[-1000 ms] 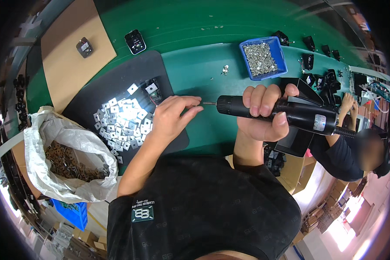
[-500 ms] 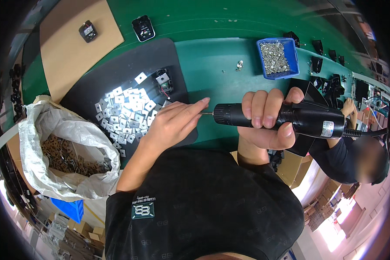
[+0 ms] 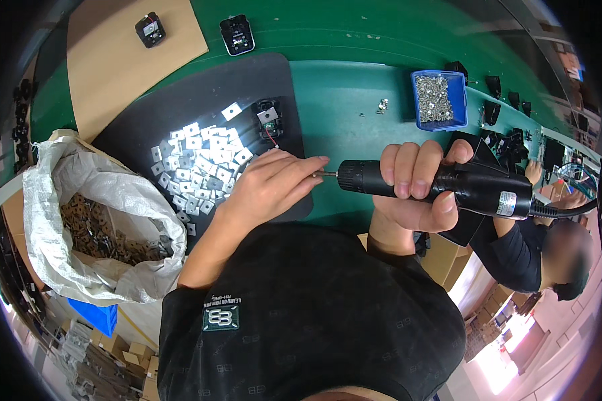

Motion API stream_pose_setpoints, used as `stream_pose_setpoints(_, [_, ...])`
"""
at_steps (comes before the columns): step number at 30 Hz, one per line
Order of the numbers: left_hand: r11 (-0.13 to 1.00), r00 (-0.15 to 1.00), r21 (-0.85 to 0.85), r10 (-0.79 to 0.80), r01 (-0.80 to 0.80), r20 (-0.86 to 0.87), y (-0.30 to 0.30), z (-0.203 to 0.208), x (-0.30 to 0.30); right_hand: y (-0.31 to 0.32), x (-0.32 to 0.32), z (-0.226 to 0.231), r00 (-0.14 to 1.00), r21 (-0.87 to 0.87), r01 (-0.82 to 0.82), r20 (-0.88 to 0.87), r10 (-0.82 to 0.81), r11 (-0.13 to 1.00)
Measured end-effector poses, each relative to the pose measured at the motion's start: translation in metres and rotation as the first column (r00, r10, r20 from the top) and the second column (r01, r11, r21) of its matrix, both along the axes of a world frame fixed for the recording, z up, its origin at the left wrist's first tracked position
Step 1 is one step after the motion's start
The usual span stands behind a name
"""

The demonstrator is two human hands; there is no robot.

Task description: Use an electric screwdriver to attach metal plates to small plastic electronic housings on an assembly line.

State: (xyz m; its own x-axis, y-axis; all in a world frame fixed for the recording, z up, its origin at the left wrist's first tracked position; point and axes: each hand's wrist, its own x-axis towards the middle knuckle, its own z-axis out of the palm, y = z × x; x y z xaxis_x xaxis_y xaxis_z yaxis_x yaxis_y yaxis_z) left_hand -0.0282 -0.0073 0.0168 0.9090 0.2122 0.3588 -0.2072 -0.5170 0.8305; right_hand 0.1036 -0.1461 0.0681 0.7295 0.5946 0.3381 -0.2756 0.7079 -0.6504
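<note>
My right hand (image 3: 418, 184) is wrapped round a black electric screwdriver (image 3: 371, 179), held level with its bit pointing left. At the bit's tip, the thumb and fingers of my left hand (image 3: 274, 182) are pinched together; what they hold there is too small to make out. Just beyond the left hand, on a black mat (image 3: 261, 77), lies a small black device housing (image 3: 268, 123) with a metal plate and a red wire in it. A heap of square metal plates (image 3: 201, 157), each with a hole, covers the mat beside my left wrist.
A blue bin of screws (image 3: 466, 100) stands at the back right, with a few loose screws (image 3: 382, 105) left of it. Two more housings, one on cardboard (image 3: 104, 73), lie farther back. A white sack (image 3: 43, 247) of metal parts is at left. A co-worker (image 3: 522, 254) sits right.
The view has shifted slightly, so bench items sit farther right. Both hands keep their hold, with the left fingers still at the screwdriver's tip. The co-worker has moved a little.
</note>
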Motion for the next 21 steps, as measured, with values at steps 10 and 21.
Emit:
stream_pose_setpoints(10, [1.0, 1.0, -0.015, 0.008, -0.008, 0.01, 0.001, -0.002, -0.001, 0.003, 0.003, -0.004, 0.998, -0.02, -0.066, 0.019, 0.067, 0.998])
stream_pose_setpoints(21, [0.997, 0.994, 0.043, -0.052, 0.056, -0.091, 0.006, 0.001, -0.002, 0.007, 0.003, -0.011, 0.996, -0.024, -0.089, 0.031, 0.089, 0.996])
